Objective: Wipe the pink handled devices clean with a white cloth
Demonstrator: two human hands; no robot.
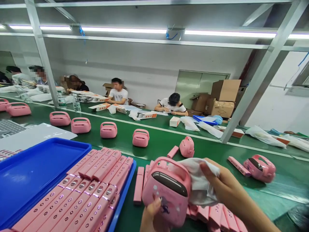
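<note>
Left hand (151, 214) grips pink handled case (169, 190), glossy dark panel; right hand (225, 187) clutches white cloth (200, 180).

We see a green table (164, 141) carrying a blue tray (36, 167) half filled with pink strips (96, 180). A row of pink handled cases (108, 130) stands along it; loose pink strips, white sheets (33, 135) and plastic bags (264, 135) lie scattered there.
</note>
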